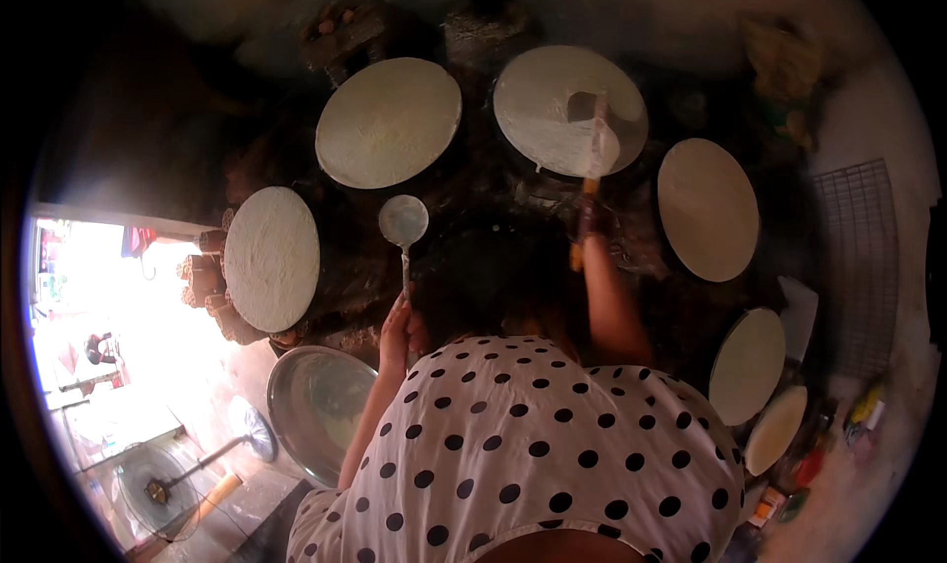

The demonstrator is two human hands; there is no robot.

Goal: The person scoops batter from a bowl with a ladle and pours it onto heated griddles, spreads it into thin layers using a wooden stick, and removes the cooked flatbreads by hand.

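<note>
My left hand (398, 329) grips the handle of a metal ladle (403, 220), whose round bowl points away from me and has a whitish film. In shadow, my right hand (594, 218) is closed round the orange handle of a pale, wide-bladed scraper (604, 149), blurred by motion. Its blade is over the far right round pan (533, 95), which carries a white, batter-like layer with a grey patch beside the blade. To the left of that stands another white-coated round pan (389, 121). Nearer my left forearm is a wide metal basin (296, 405) with whitish liquid in it.
More pale round pans curve around me: one on the left (271, 259), one on the right (708, 209) and smaller ones lower right (747, 367). A standing fan (158, 489) is at lower left, by a bright opening. A wire rack (858, 267) leans at the right wall.
</note>
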